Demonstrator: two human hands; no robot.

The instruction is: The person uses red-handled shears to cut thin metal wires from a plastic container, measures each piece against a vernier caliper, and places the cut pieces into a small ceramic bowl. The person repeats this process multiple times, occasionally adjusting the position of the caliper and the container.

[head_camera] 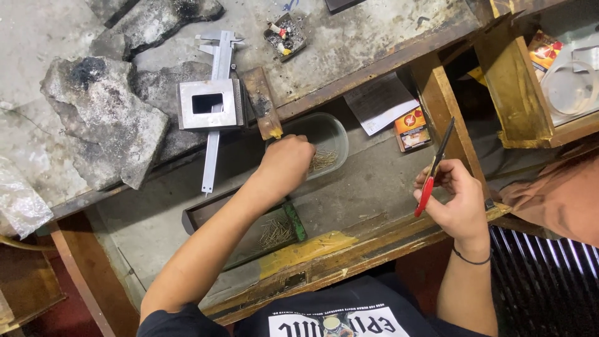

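Head view: the left hand [286, 163] was pinched together inside the clear plastic tub [324, 140], apparently to gather thin wires [323, 161], while red-handled pliers [432, 171] were kept clasped in the right hand [455, 196].

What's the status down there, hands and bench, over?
Left hand reaching into clear plastic tub of thin brass pins. Right hand gripping red-handled pliers. Nothing blocking the tub.

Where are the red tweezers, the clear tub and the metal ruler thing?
red-handled tweezers [427, 190], head view, on the red grip.
clear plastic tub [334, 132], head view, on its far rim.
metal caliper [211, 163], head view, on its long beam.
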